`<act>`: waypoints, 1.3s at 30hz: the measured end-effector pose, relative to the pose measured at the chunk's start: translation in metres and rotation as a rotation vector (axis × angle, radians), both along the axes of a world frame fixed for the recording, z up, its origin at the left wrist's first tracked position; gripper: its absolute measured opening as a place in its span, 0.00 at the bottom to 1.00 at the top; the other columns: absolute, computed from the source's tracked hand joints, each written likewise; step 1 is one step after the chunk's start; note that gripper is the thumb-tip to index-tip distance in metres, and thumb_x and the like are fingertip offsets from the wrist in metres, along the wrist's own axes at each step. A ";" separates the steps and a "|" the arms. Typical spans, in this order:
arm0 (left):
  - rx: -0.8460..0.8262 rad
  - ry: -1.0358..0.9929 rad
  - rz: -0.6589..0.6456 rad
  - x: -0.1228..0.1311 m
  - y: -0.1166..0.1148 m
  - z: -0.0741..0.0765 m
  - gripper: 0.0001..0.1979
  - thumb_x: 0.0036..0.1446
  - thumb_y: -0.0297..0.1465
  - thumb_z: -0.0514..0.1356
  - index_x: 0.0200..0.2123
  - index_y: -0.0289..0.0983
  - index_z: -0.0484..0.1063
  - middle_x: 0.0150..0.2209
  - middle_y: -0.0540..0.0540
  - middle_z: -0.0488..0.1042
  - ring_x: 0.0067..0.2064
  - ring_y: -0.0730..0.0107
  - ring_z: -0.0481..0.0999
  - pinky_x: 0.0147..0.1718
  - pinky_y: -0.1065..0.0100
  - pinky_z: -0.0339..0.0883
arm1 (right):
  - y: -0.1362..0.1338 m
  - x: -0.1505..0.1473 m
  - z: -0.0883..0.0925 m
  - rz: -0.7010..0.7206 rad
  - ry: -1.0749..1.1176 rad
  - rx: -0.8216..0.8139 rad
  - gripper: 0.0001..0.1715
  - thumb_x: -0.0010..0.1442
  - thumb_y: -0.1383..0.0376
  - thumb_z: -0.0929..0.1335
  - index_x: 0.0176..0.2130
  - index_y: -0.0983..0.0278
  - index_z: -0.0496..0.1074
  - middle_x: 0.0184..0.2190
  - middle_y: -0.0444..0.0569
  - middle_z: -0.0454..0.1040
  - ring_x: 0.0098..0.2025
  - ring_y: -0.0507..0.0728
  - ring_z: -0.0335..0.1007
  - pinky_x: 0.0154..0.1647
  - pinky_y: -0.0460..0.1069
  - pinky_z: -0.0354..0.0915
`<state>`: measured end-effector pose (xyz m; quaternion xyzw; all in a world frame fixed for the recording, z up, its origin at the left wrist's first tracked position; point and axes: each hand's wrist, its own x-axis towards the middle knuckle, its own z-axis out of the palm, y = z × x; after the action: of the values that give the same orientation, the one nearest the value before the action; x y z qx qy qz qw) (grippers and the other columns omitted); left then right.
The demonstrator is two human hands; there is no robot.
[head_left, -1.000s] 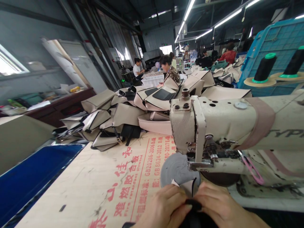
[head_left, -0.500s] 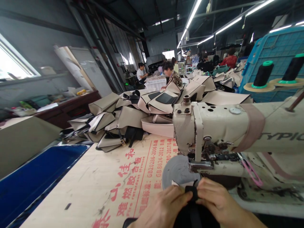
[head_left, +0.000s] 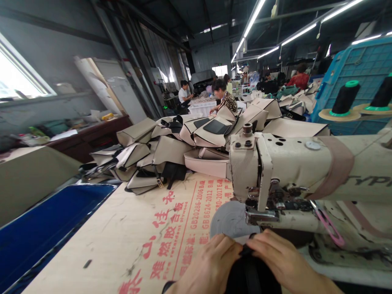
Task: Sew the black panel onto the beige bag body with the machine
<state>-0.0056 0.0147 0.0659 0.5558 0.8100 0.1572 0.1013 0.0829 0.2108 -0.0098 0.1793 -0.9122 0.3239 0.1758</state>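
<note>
Since half a second ago the two hands are sitting a touch lower and closer together, and the black strap that was standing up between the fingertips is now mostly covered by them. The left hand (head_left: 211, 263) is curling its fingers over the black strap (head_left: 248, 269) from the left, and the right hand (head_left: 277, 261) is pressing down on it from the right, both closed in a pinch on the same dark piece, their fingertips nearly touching. The strap is lying at the near edge of the table (head_left: 131, 237), just in front of the sewing machine (head_left: 306, 171) and right below its metal foot (head_left: 260, 214). A grey round pad (head_left: 228, 218) is lying flat under the machine's head, just beyond the hands. Farther back a heap of beige bags (head_left: 171, 151) is covering the table. Two black thread spools (head_left: 344, 98) are standing behind the machine. A blue sheet (head_left: 45, 226) is hanging off the left side.
</note>
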 end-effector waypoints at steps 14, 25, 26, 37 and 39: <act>0.081 -0.065 -0.013 -0.004 0.010 0.003 0.12 0.60 0.25 0.45 0.39 0.38 0.68 0.37 0.46 0.69 0.41 0.69 0.68 0.41 0.69 0.65 | -0.005 -0.011 0.030 0.057 -0.217 -0.092 0.08 0.62 0.72 0.59 0.39 0.65 0.66 0.34 0.48 0.65 0.38 0.55 0.60 0.43 0.51 0.60; 0.120 -0.307 0.123 -0.011 0.016 0.000 0.10 0.59 0.27 0.48 0.37 0.37 0.69 0.37 0.48 0.70 0.40 0.71 0.69 0.41 0.70 0.63 | -0.018 -0.013 0.022 -0.085 -0.232 -0.254 0.11 0.64 0.66 0.58 0.33 0.65 0.66 0.33 0.47 0.67 0.38 0.53 0.63 0.40 0.48 0.59; 0.118 -0.316 0.129 -0.011 0.016 0.001 0.10 0.59 0.27 0.49 0.37 0.37 0.69 0.36 0.48 0.71 0.39 0.71 0.69 0.40 0.70 0.64 | -0.018 -0.013 0.021 -0.093 -0.223 -0.245 0.12 0.65 0.66 0.58 0.33 0.65 0.66 0.32 0.47 0.67 0.37 0.53 0.63 0.39 0.48 0.59; -0.020 -0.273 0.078 -0.011 -0.013 -0.005 0.33 0.43 0.16 0.48 0.54 0.41 0.62 0.54 0.47 0.66 0.54 0.65 0.64 0.54 0.60 0.56 | -0.020 -0.010 0.018 -0.080 -0.127 -0.187 0.15 0.66 0.63 0.56 0.31 0.65 0.65 0.30 0.47 0.66 0.35 0.54 0.61 0.37 0.48 0.57; -0.086 -0.270 0.007 -0.019 -0.006 -0.006 0.30 0.41 0.15 0.48 0.46 0.41 0.69 0.46 0.49 0.73 0.47 0.65 0.70 0.48 0.63 0.62 | -0.020 -0.010 0.017 -0.064 -0.131 -0.180 0.15 0.66 0.63 0.57 0.31 0.65 0.65 0.29 0.47 0.66 0.35 0.54 0.61 0.37 0.48 0.57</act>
<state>-0.0244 0.0087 0.0601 0.5217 0.7971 0.1959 0.2326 0.0731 0.1908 0.0076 0.1121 -0.8941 0.4098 0.1417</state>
